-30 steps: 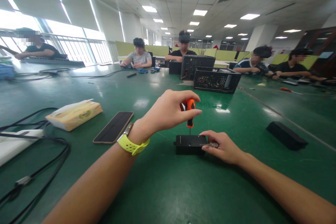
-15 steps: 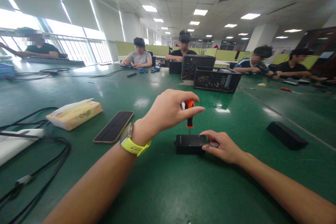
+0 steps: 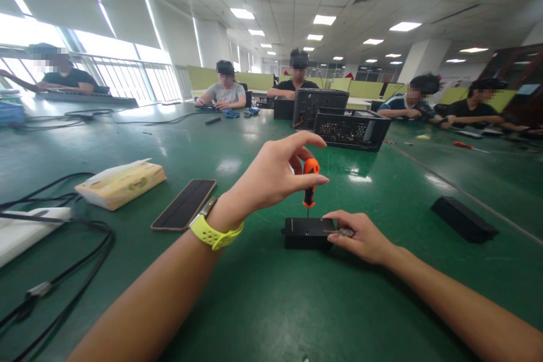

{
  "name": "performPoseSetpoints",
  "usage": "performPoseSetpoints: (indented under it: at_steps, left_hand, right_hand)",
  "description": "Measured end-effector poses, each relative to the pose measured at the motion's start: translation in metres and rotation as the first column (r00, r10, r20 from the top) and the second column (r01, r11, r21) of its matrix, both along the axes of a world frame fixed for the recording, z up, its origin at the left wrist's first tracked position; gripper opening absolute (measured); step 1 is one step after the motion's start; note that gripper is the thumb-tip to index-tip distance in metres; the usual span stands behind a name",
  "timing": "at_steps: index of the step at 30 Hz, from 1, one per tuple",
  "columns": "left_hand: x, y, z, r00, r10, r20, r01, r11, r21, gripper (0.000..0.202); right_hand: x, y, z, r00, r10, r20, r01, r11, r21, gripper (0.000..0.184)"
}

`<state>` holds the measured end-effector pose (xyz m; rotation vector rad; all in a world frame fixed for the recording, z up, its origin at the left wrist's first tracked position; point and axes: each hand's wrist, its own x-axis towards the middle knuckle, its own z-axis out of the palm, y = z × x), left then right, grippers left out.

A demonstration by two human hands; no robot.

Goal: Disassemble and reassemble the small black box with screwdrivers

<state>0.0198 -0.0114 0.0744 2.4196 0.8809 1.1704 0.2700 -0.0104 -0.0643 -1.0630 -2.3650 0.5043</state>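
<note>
An orange and black screwdriver [image 3: 310,172] stands nearly upright, its tip down at the top face of a small black box [image 3: 301,239]. My left hand [image 3: 282,169], with a yellow-strapped watch at the wrist, curls around its handle; the index finger is lifted off and the thumb lies along the near side. At the box's right end, my right hand [image 3: 360,236] grips it between thumb and fingers. A thin metal tool [image 3: 345,232] with a short, pale handle also sits in that hand, lying across the box's top.
A phone [image 3: 184,205], a tissue pack [image 3: 123,184] and black cables [image 3: 99,249] lie on the left. Another black block [image 3: 463,219] lies to the right. Ahead stand black computer cases [image 3: 352,130]. Several people sit around the green table [image 3: 271,305].
My left index finger has risen from the screwdriver handle, and the fingers have opened a little. The handle has shifted slightly right. My right hand and the box stay put.
</note>
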Motion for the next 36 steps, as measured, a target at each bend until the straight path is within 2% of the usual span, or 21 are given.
performPoseSetpoints:
  at_steps: [8,14,22,26,32,36]
  left_hand:
    - [-0.002,0.001,0.002,0.999,-0.032,0.009,0.033,0.996,-0.088,0.024]
    - [0.000,-0.002,0.005,0.998,-0.045,0.049,0.052,0.986,-0.161,0.026]
    - [0.004,-0.001,0.000,0.996,-0.041,0.085,0.052,0.991,-0.124,0.017]
    - [0.005,-0.001,-0.002,0.992,-0.036,0.123,0.053,0.988,-0.144,0.025]
    - [0.007,0.000,-0.004,0.982,-0.087,0.166,0.117,0.977,-0.178,0.027]
    - [0.008,0.002,-0.005,0.987,-0.066,0.144,0.090,0.982,-0.167,0.028]
  right_hand:
    - [0.001,0.002,-0.001,1.000,-0.006,0.002,0.006,1.000,-0.006,0.037]
    - [0.000,0.001,0.000,1.000,0.000,0.001,0.000,1.000,-0.006,0.036]
    - [0.001,0.000,-0.001,1.000,-0.005,0.001,0.005,1.000,-0.004,0.037]
    - [0.000,0.001,-0.001,1.000,-0.007,0.007,0.007,1.000,-0.005,0.036]
    - [0.000,0.001,0.000,1.000,-0.010,0.005,0.010,1.000,-0.001,0.037]
    - [-0.001,0.000,0.002,1.000,-0.010,0.010,0.010,1.000,-0.008,0.037]
